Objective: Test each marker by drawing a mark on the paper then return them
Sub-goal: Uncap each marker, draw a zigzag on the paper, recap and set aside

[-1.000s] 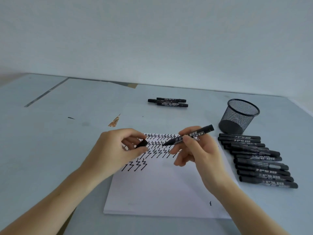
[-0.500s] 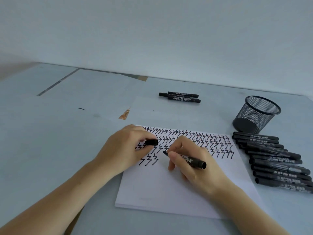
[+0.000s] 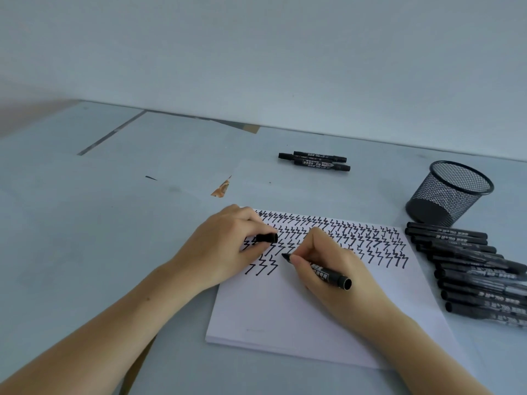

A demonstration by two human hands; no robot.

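Grey table — paper, markers, mesh cup.

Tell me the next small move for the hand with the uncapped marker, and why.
Probably draw one short zigzag just right of the last marks. The right hand holds the marker with its tip at the paper, beside the unfinished bottom row of zigzags. The left hand holds the cap ready for recapping afterwards.

A stack of paper lies at the table's near middle, with a row of markers just to its right, a mesh cup behind that row, and 2 markers side by side farther back.
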